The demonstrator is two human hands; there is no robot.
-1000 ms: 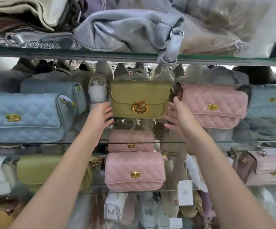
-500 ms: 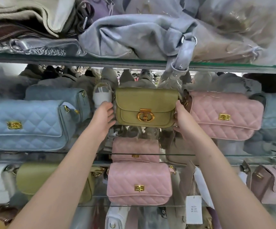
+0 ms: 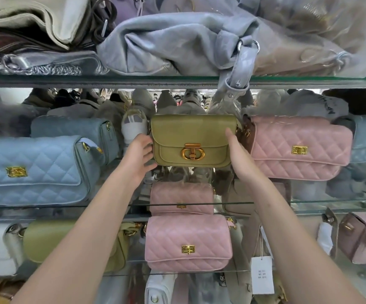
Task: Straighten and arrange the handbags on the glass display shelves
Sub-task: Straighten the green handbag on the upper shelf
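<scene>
Two grips clasped the olive handbag (image 3: 193, 137) by its ends: left grip (image 3: 139, 152) curled round the left end, right grip (image 3: 240, 159) round the right, thumb in front. It was midway along the middle glass shelf (image 3: 46, 206), behind its front edge, between a blue quilted bag (image 3: 31, 170) and a pink quilted bag (image 3: 298, 148).

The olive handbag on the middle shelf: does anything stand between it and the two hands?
Nothing visible does. The left hand holds the olive handbag at its left end, the right hand at its right end, beside the pink quilted handbag.
</scene>
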